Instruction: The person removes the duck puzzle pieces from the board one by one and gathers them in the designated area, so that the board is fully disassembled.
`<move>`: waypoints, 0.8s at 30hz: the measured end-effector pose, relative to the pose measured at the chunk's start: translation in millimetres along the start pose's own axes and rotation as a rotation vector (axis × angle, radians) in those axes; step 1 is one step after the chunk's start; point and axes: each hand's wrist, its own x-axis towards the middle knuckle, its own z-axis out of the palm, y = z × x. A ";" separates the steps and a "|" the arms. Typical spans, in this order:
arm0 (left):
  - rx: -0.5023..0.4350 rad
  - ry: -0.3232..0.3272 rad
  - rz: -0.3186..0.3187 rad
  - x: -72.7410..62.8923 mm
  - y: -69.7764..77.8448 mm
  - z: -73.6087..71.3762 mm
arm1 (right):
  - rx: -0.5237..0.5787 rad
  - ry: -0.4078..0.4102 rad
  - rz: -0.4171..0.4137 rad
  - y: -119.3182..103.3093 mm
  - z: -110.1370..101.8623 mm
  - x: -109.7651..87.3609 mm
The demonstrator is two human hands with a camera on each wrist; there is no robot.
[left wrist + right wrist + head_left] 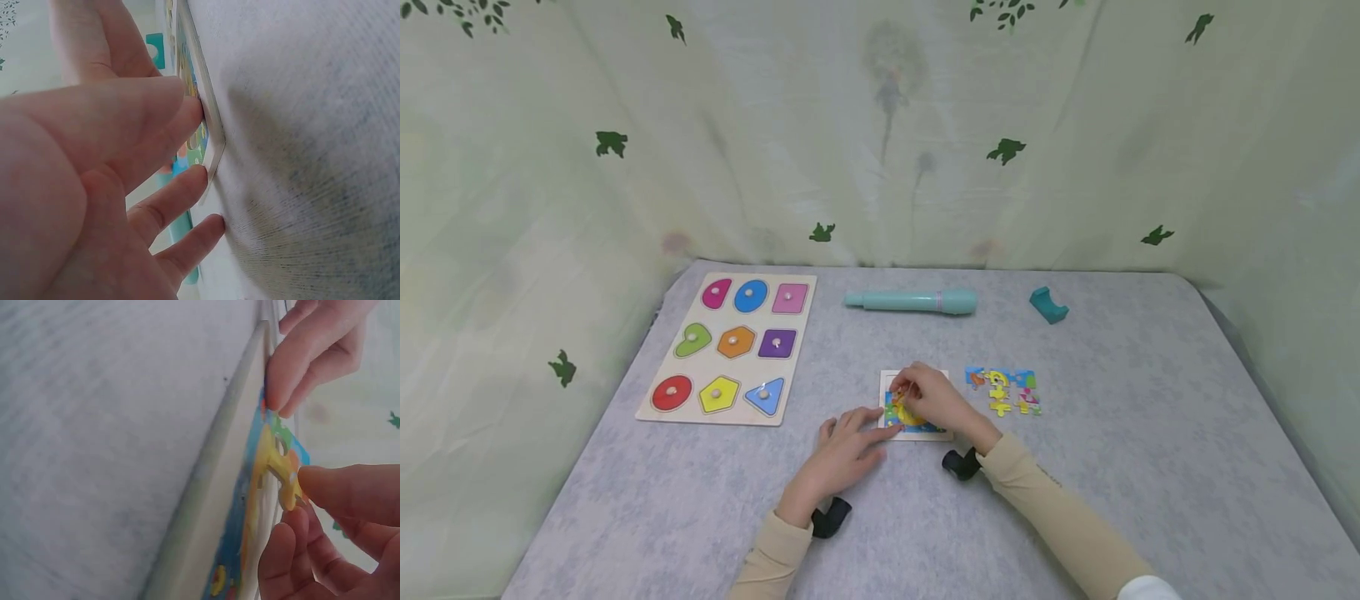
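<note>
A small jigsaw puzzle board with a pale wooden frame lies near the middle of the table, partly filled with blue, green and yellow pieces. My right hand is over it, covering much of the picture in the head view. In the right wrist view its thumb and fingers pinch a yellow puzzle piece, tilted above the board's surface. My left hand rests at the board's left side with fingers spread. Its fingertips touch the frame and the pieces along its edge.
Loose puzzle pieces lie right of the board. A shape board with knobbed shapes lies at the left. Behind are a teal tube-shaped toy and a curved teal block. A curtain hangs along the table's back.
</note>
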 end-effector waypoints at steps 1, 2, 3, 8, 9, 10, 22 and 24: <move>-0.002 0.002 0.001 0.2 0.2 -0.1 | 0.002 -0.004 0.002 -0.2 0.0 0.3; -0.002 0.004 0.001 0.3 0.3 -0.2 | 0.007 -0.007 -0.001 -0.3 0.0 0.5; -0.003 0.006 0.001 0.4 0.5 -0.3 | 0.013 -0.009 -0.001 -0.5 -0.1 0.7; 0.002 0.009 0.006 1.1 1.3 -0.9 | 0.070 0.003 0.007 0.1 -5.6 -0.6; 0.003 0.010 0.006 1.1 1.5 -0.9 | 0.084 0.010 0.015 0.5 -8.4 -1.8; 0.004 0.010 0.006 1.2 1.6 -0.8 | 0.097 0.020 0.023 1.6 -11.6 -3.1; 0.016 0.023 -0.005 0.4 0.4 1.2 | 0.087 0.065 0.165 39.0 -57.8 -30.8; 0.006 0.026 -0.004 -0.4 0.5 1.2 | 0.081 0.054 0.176 44.7 -62.1 -36.1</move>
